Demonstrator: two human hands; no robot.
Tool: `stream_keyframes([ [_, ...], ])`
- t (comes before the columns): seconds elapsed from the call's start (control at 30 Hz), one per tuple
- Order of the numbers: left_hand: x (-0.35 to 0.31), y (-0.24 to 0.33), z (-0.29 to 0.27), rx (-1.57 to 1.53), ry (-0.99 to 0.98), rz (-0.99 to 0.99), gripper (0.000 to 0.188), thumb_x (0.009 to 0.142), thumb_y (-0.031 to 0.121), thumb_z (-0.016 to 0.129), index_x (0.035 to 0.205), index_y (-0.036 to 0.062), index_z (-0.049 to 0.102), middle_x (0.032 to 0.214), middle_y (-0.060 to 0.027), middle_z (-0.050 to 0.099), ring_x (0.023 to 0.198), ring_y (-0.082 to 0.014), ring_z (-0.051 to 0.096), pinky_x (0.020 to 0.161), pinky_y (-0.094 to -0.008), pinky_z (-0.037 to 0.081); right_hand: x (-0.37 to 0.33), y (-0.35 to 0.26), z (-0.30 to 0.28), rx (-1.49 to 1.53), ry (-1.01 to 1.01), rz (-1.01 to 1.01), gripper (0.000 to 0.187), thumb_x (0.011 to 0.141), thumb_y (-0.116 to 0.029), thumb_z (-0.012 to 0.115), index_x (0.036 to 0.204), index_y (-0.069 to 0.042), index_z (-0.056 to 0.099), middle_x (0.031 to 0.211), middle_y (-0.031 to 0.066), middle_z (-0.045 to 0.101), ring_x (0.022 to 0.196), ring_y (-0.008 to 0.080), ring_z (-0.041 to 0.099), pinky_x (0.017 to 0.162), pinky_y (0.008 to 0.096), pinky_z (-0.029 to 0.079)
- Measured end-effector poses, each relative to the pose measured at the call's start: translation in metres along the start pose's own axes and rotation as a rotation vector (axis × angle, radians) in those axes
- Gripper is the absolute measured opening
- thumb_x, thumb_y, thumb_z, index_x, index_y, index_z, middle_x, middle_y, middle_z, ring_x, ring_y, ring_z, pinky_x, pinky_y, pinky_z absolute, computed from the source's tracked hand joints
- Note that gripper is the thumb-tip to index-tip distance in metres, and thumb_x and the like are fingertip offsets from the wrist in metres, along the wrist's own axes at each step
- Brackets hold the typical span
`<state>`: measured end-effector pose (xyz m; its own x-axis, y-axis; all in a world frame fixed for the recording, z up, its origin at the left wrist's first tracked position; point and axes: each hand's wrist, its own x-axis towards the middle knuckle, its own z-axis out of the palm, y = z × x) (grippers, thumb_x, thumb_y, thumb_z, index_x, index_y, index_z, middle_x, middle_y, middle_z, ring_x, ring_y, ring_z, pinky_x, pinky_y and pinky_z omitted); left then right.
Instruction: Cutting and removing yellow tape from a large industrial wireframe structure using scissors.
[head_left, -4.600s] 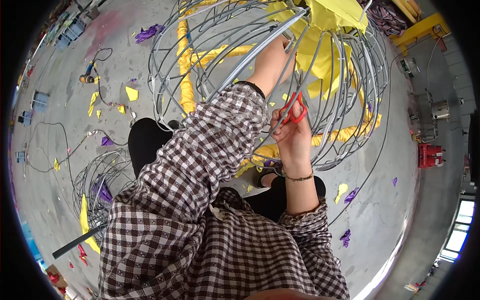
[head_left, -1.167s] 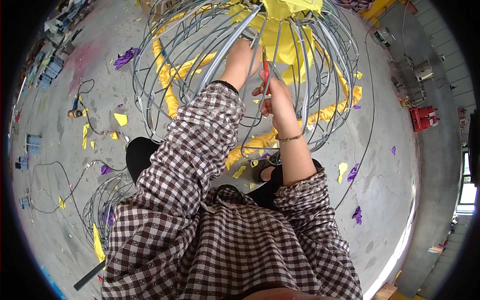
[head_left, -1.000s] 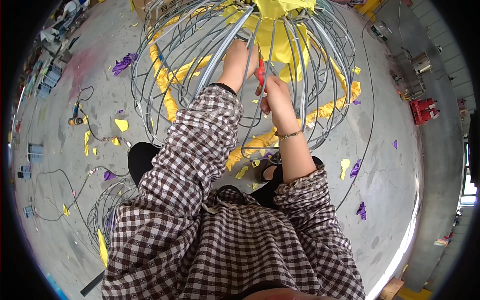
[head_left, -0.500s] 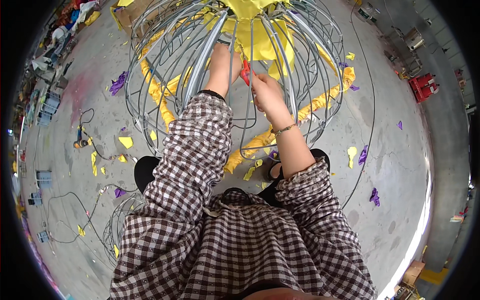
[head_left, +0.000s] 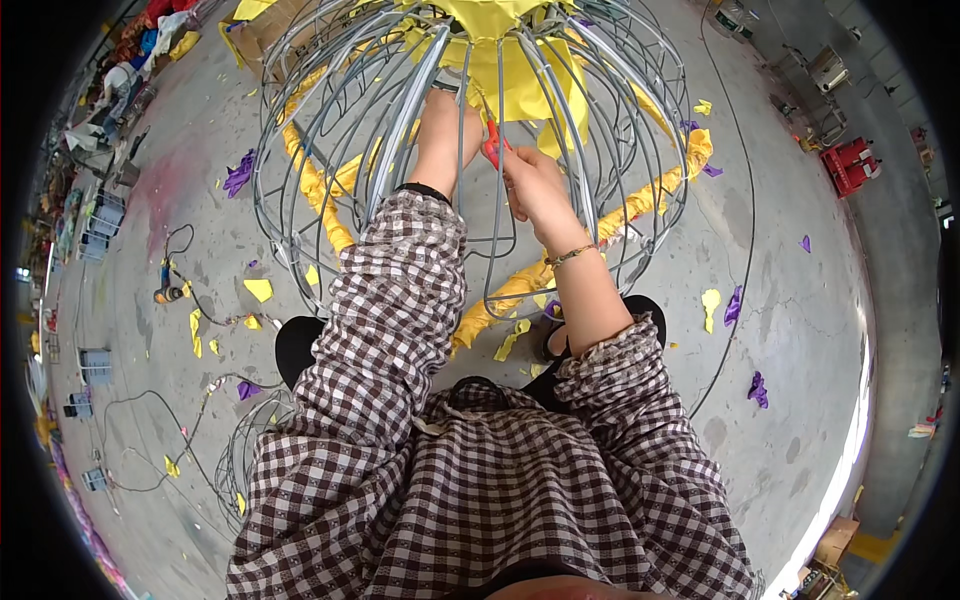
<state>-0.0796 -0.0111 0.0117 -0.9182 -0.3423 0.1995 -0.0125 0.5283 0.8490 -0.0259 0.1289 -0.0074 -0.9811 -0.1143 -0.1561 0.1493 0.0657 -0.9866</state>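
A round cage of bent grey metal rods [head_left: 600, 190] stands in front of me, with yellow cloth [head_left: 545, 85] fixed over its upper middle. My left hand [head_left: 447, 130] reaches in between the rods beside the cloth's lower left edge. It looks closed, but its fingertips and whatever they hold are hidden. Red-handled scissors [head_left: 492, 143] are in my right hand [head_left: 537, 185], fingers wrapped round the handles. Their blades point up toward the cloth, close to my left hand; the tips are hard to make out. Yellow-wrapped tubing [head_left: 510, 290] runs round the base of the cage.
Yellow scraps [head_left: 258, 290] and purple scraps [head_left: 758, 390] litter the grey floor. A power drill [head_left: 170, 293] lies at left, near a coil of wire [head_left: 255, 440]. A dark cable [head_left: 745, 230] crosses the right side; beyond it sits a red machine [head_left: 850, 170].
The view has shifted slightly, so the floor things sit a little lower and to the right. Both hands and the scissors keep nearly the same place at the cloth.
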Motion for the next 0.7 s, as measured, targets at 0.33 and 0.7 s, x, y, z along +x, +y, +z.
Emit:
stream_keyframes([
  [0.33,0.008,-0.013,0.006,-0.053,-0.03,-0.056,0.03,0.089,0.012,0.056,0.108,-0.0115,0.053,0.105,-0.0336,0.065,0.1,-0.0456,0.065,0.088,-0.0467,0.051,0.002,0.005,-0.002,-0.124,0.039,-0.042,0.041,0.088,-0.035,0.066,0.071,0.001,0.058,0.059,0.0064,0.052,0.055,0.0159,0.046,0.055,0.0352,0.039],
  [0.7,-0.004,0.003,-0.01,0.128,-0.004,0.071,0.031,0.088,0.017,0.056,0.099,-0.0118,0.054,0.094,-0.0324,0.066,0.091,-0.0456,0.066,0.083,-0.0487,0.052,-0.008,-0.007,0.001,-0.019,-0.03,0.068,0.038,0.091,-0.038,0.063,0.075,-0.005,0.054,0.061,-0.0001,0.046,0.044,0.0092,0.039,0.043,0.0281,0.028],
])
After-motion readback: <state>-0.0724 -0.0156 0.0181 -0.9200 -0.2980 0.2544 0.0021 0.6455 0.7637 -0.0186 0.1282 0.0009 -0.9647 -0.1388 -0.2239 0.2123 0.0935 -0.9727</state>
